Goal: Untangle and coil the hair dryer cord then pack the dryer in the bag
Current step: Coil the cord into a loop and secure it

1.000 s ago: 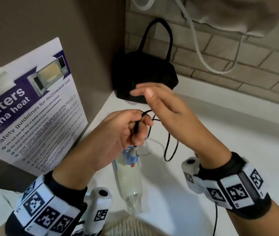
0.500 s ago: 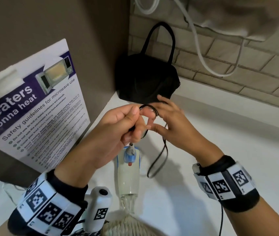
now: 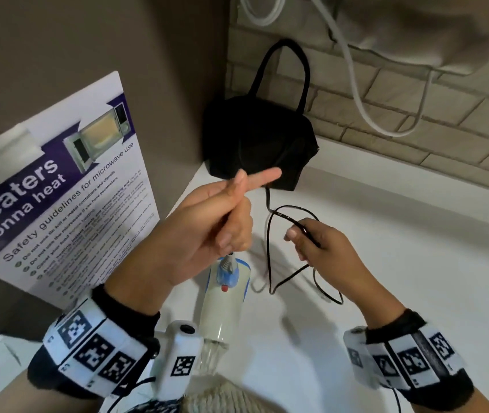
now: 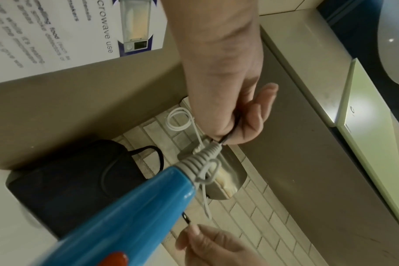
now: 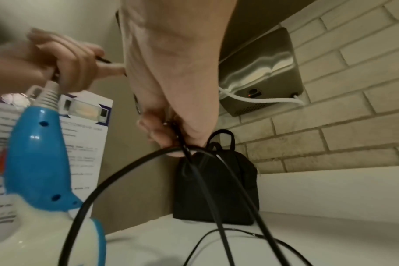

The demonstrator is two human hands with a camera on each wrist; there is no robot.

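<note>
The white and blue hair dryer (image 3: pixel 222 305) hangs upright over the white counter (image 3: pixel 386 234), its grey strain relief (image 4: pixel 202 158) just below my left hand (image 3: pixel 222 216). That hand grips the black cord (image 3: pixel 270 251) where it leaves the dryer, with the index finger stretched out toward the bag. My right hand (image 3: pixel 320 245) pinches the cord further along, and loose loops hang from it to the counter (image 5: pixel 216 207). The black handbag (image 3: pixel 261 144) stands in the back corner, its handles up.
A microwave safety poster (image 3: pixel 58 204) leans on the brown wall at left. A steel hand dryer (image 5: pixel 262 72) with a white cable (image 3: pixel 365 108) is mounted on the brick wall above the bag. The counter runs on to the right.
My hands were together at the cord; the right hand has pulled away to the right and down with the cord. The left index finger has straightened out.
</note>
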